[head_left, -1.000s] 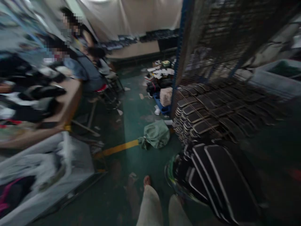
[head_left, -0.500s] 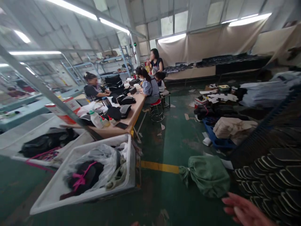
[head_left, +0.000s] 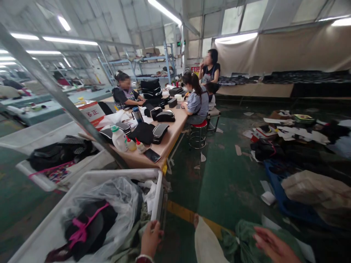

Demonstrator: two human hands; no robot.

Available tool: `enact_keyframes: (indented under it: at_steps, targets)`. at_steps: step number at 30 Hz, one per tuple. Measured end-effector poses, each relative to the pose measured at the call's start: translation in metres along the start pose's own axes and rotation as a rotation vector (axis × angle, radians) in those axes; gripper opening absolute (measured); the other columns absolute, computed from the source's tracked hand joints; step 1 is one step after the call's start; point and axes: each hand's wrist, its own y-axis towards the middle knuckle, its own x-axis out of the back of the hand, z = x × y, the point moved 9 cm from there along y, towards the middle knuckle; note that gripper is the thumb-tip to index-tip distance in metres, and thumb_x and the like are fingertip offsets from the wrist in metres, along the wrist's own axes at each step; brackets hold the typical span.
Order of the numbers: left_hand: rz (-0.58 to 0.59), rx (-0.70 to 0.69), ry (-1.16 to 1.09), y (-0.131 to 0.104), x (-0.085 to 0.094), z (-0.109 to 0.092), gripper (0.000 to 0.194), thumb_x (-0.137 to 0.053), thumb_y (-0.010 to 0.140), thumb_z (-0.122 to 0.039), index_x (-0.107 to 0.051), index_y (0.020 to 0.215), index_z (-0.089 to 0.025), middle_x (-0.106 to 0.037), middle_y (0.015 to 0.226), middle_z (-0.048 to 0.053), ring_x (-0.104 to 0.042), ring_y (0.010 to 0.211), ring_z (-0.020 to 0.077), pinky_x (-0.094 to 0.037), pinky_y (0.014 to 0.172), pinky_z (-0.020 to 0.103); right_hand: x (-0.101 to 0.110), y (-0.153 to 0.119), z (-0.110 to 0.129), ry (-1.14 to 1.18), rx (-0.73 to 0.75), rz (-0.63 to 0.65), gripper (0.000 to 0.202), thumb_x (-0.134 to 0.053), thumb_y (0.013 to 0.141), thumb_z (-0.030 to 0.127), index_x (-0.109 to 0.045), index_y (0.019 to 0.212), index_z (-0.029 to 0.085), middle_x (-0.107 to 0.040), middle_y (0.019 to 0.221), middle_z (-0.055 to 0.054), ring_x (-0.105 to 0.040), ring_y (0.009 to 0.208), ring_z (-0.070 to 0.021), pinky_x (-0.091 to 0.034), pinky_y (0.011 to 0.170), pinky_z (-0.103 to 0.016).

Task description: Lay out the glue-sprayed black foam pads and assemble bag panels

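My left hand (head_left: 151, 236), with a band at its wrist, is in front of the right rim of a white plastic bin (head_left: 158, 193). Its fingers are loosely bent and a little apart, with nothing visible in them. Beside it in the bin lies olive-green cloth (head_left: 130, 239). Further left, a black bundle (head_left: 101, 223) tied with a pink ribbon (head_left: 79, 232) rests on clear plastic sheeting (head_left: 123, 197). My right hand (head_left: 270, 241) is slightly blurred, its fingers stretched out and holding nothing. Behind it on the floor is a knotted green cloth sack (head_left: 244, 233), partly hidden.
A brown-topped table (head_left: 175, 122) carries black padded pieces, bottles and a phone (head_left: 152, 155); several people sit or stand around it. A metal post (head_left: 65, 96) slants across the left. Paper, a blue pallet (head_left: 276, 193) and wrapped bundles (head_left: 315, 190) occupy the right floor.
The view has moved forward and turned left, bringing the table and bin closer. My left hand has come into view by the bin; the stacked black pieces at right have left it.
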Motion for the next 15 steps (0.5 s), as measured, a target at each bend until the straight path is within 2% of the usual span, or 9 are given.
enact_keyframes:
  at_steps: [1,3,5,7,9,11,13,15]
  targets:
    - [-0.021,-0.005,-0.025,0.026,-0.003,-0.020,0.044,-0.060,0.055,-0.051,-0.056,0.084,-0.017,-0.066,0.079,0.007,-0.064,0.060,0.0200,-0.045,0.045,0.027,-0.010,0.035,0.017,-0.022,0.019,0.013,0.042,-0.062,0.067,0.050,-0.059,0.098,0.021,-0.071,0.095,-0.008,-0.067,0.090,-0.0245,-0.054,0.080,-0.031]
    - [-0.063,-0.013,-0.067,0.075,-0.006,-0.058,0.043,-0.060,0.057,-0.047,-0.055,0.086,-0.016,-0.065,0.082,0.009,-0.065,0.066,0.0212,-0.048,0.049,0.029,-0.040,0.100,0.066,-0.084,0.078,0.075,0.042,-0.058,0.071,0.050,-0.056,0.100,0.019,-0.069,0.094,-0.009,-0.067,0.085,-0.0230,-0.053,0.080,-0.033]
    - [-0.118,-0.046,-0.082,0.122,-0.004,-0.098,0.042,-0.060,0.060,-0.045,-0.054,0.088,-0.015,-0.065,0.084,0.010,-0.066,0.073,0.0226,-0.051,0.054,0.031,-0.086,0.152,0.131,-0.151,0.188,0.186,0.041,-0.053,0.076,0.049,-0.053,0.101,0.017,-0.067,0.093,-0.009,-0.066,0.082,-0.0218,-0.052,0.078,-0.035]
    - [-0.193,-0.108,-0.059,0.166,0.004,-0.139,0.040,-0.059,0.064,-0.044,-0.053,0.090,-0.015,-0.064,0.088,0.011,-0.065,0.081,0.0233,-0.053,0.061,0.033,-0.145,0.189,0.196,-0.192,0.296,0.319,0.037,-0.048,0.081,0.046,-0.052,0.101,0.015,-0.065,0.090,-0.010,-0.064,0.080,-0.0211,-0.052,0.077,-0.036]
    - [-0.289,-0.173,-0.001,0.209,0.016,-0.179,0.039,-0.058,0.067,-0.044,-0.054,0.092,-0.015,-0.064,0.092,0.011,-0.064,0.087,0.0237,-0.053,0.071,0.036,-0.207,0.214,0.249,-0.221,0.343,0.433,0.033,-0.048,0.082,0.043,-0.054,0.099,0.016,-0.065,0.089,-0.008,-0.063,0.079,-0.0198,-0.052,0.073,-0.034]
    - [-0.382,-0.232,0.084,0.254,0.029,-0.217,0.041,-0.059,0.068,-0.044,-0.054,0.096,-0.014,-0.063,0.098,0.013,-0.062,0.094,0.0243,-0.049,0.082,0.038,-0.268,0.225,0.294,-0.258,0.402,0.550,0.028,-0.051,0.081,0.038,-0.056,0.099,0.018,-0.065,0.090,-0.007,-0.062,0.081,-0.0194,-0.051,0.072,-0.032]
    - [-0.473,-0.264,0.171,0.300,0.040,-0.248,0.047,-0.060,0.069,-0.043,-0.052,0.103,-0.011,-0.060,0.106,0.015,-0.059,0.101,0.0254,-0.044,0.091,0.039,-0.319,0.229,0.328,-0.292,0.468,0.657,0.025,-0.054,0.080,0.032,-0.058,0.100,0.020,-0.065,0.089,-0.004,-0.062,0.081,-0.0181,-0.050,0.072,-0.030]
    - [-0.552,-0.272,0.220,0.346,0.047,-0.270,0.056,-0.062,0.069,-0.043,-0.049,0.112,-0.009,-0.055,0.115,0.018,-0.053,0.110,0.0273,-0.040,0.096,0.040,-0.358,0.233,0.351,-0.331,0.536,0.730,0.026,-0.056,0.078,0.027,-0.059,0.103,0.022,-0.065,0.091,-0.003,-0.061,0.081,-0.0171,-0.049,0.074,-0.029]
